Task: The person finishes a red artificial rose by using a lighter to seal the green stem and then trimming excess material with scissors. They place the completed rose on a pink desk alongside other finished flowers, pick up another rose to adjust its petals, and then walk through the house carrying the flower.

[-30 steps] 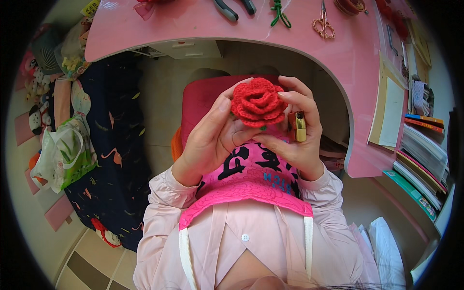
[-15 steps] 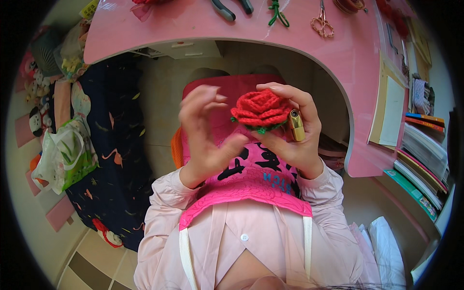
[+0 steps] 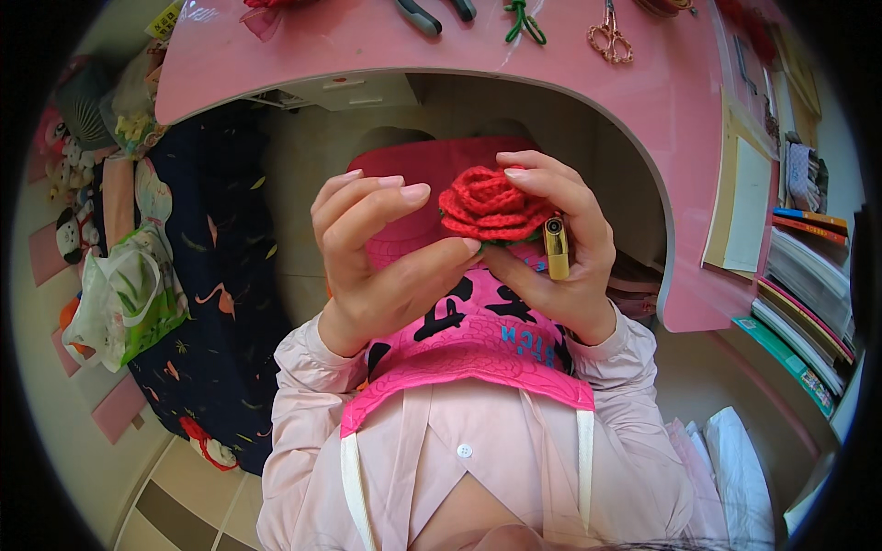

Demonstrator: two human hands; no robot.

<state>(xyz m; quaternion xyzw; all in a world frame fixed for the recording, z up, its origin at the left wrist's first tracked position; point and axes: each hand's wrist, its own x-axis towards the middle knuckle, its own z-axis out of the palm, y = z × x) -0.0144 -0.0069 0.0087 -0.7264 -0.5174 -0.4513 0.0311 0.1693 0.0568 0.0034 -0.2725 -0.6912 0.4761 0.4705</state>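
Note:
A red crocheted rose (image 3: 496, 206) with a little green under its petals is held up over my lap. My right hand (image 3: 574, 234) grips it, fingertips at the top right and thumb beneath. Tucked in the same palm is a small gold tube (image 3: 557, 250) with a dark round end; I cannot tell its exact kind. On the other side my left hand (image 3: 377, 248) has its fingers spread apart, and its thumb tip reaches the rose's lower left edge. Whether that thumb presses on the rose is unclear. A pink apron (image 3: 459, 367) covers my lap.
The curved pink table (image 3: 303, 46) surrounds me in front and at right. On it lie pliers (image 3: 423, 18), a green cord (image 3: 524, 26) and ornate scissors (image 3: 610, 41). Books (image 3: 808, 294) stand at far right. A dark patterned cloth (image 3: 211, 275) and a plastic bag (image 3: 138, 294) are at left.
My left hand has turned, and its thumb has come up to the rose's lower edge. The rose has tipped slightly in my right hand, and the gold tube stands more upright.

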